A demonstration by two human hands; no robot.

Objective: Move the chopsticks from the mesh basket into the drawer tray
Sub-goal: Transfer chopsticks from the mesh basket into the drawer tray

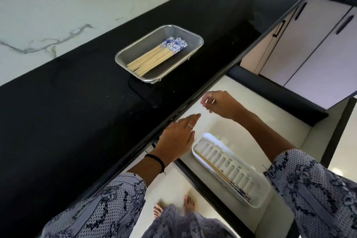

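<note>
Chopsticks (154, 56) are seen bundled in the mesh basket (195, 44) on the table beyond both hands; the left hand (178, 135) is extended flat and empty, the right hand (220, 104) loosely curled, nothing held, presumably for reaching

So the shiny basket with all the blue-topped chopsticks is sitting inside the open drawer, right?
Not quite. In the head view the mesh basket with the blue-topped chopsticks sits up on the black countertop, not in the drawer. What lies inside the open drawer is the white tray, with only a chopstick or two in it so far.
</note>
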